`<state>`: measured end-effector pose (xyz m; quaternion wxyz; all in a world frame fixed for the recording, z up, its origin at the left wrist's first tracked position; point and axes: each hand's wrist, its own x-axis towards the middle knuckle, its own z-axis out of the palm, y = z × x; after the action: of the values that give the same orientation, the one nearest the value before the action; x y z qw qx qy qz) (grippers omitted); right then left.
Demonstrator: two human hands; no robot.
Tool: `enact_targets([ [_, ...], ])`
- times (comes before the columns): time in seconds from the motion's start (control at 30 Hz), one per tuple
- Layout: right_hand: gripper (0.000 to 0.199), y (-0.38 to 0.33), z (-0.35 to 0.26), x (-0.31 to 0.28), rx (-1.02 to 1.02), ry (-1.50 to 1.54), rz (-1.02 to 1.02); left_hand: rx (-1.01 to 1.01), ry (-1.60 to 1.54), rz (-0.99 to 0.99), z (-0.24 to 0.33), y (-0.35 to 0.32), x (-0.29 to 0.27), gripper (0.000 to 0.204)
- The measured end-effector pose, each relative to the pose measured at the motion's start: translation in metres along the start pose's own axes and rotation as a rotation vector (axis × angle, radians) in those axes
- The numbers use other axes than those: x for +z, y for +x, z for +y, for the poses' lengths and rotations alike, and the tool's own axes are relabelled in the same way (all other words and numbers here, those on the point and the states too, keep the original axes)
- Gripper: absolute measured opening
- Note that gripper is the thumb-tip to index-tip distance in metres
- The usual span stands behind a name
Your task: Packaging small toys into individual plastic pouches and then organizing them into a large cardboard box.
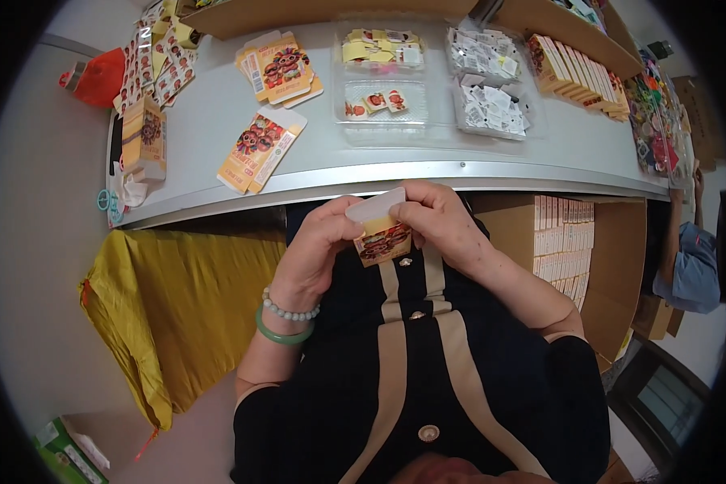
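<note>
Between both hands, just off the table's front edge, is a small printed orange cardboard box [385,244] with its pale flap raised toward the table. My left hand [324,244] grips its left side, the thumb against the flap's base. My right hand [442,223] pinches the flap's right side with thumb and fingers. Whether anything is inside the box cannot be seen. On the table beyond my left hand lies a flat, unfolded box of the same print [260,151]. A pile of more flat boxes [284,71] lies behind it.
Clear plastic trays hold yellow-backed stickers [381,50], a few character stickers [377,103] and white labels [492,109]. Finished-looking boxes stand in a row [577,73] at the right. An open carton [621,266] with stacked boxes stands beside my right arm. Another person's arm [676,234] shows far right.
</note>
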<state>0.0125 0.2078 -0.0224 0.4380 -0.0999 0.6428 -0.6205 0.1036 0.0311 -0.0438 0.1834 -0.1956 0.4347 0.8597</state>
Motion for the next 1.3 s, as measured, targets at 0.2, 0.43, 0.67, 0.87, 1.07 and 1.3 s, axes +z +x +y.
enact_targets([
  [0.2,0.027,0.019,0.014,-0.013,-0.640,-0.563,0.043,0.185,0.118,0.088,-0.011,0.011,0.000,0.032],
  [0.43,0.027,0.012,-0.009,-0.030,-0.889,-0.973,-0.002,0.199,0.124,-0.157,-0.016,0.024,-0.005,0.052],
  [0.67,0.014,0.013,-0.003,-0.038,-0.526,-0.725,0.008,0.454,0.776,0.029,0.000,0.039,0.006,0.029],
  [0.87,0.010,0.016,0.005,-0.041,-0.488,-0.641,0.027,0.411,0.870,0.114,0.009,0.039,0.016,0.019],
  [1.07,0.011,0.017,0.028,-0.040,-0.567,-0.727,0.162,0.450,0.892,0.027,-0.004,0.051,0.000,0.016],
  [1.3,0.016,0.016,0.053,-0.036,-0.426,-0.875,0.059,0.365,0.748,0.009,-0.039,0.055,-0.017,0.022],
])
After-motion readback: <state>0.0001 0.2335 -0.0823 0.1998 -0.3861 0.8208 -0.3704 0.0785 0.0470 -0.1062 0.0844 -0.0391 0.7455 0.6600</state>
